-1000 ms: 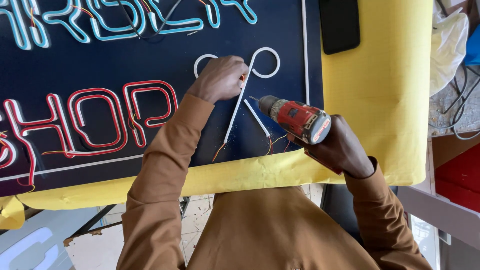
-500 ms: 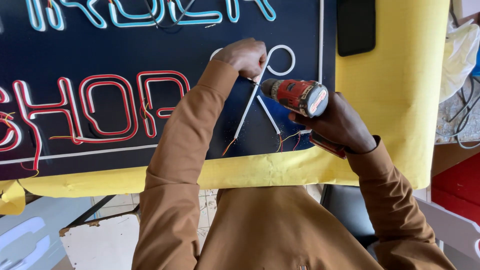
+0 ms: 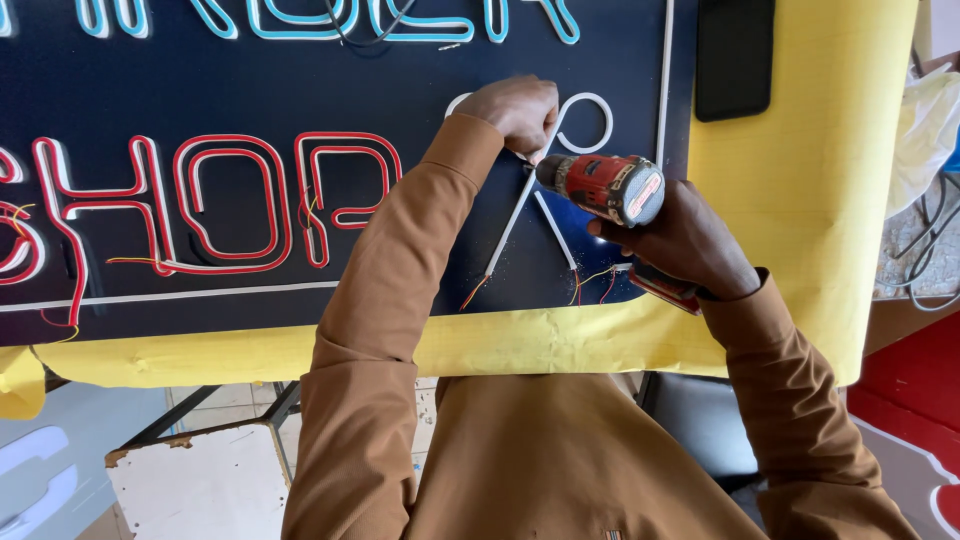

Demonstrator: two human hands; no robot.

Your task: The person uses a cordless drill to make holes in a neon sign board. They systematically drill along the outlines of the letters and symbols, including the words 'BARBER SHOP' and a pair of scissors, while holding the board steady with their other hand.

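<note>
Drill (image 3: 603,187) now closer to left hand (image 3: 520,108), gripped in right hand (image 3: 680,243); left fist pinching white tubing (image 3: 520,205)

We see a red cordless drill (image 3: 605,187) held level, its nose aimed left at the crossing of the white tube scissors shape (image 3: 535,190). That white outline lies flat on the dark sign panel (image 3: 200,90), loops far, thin wire tails near.
</note>
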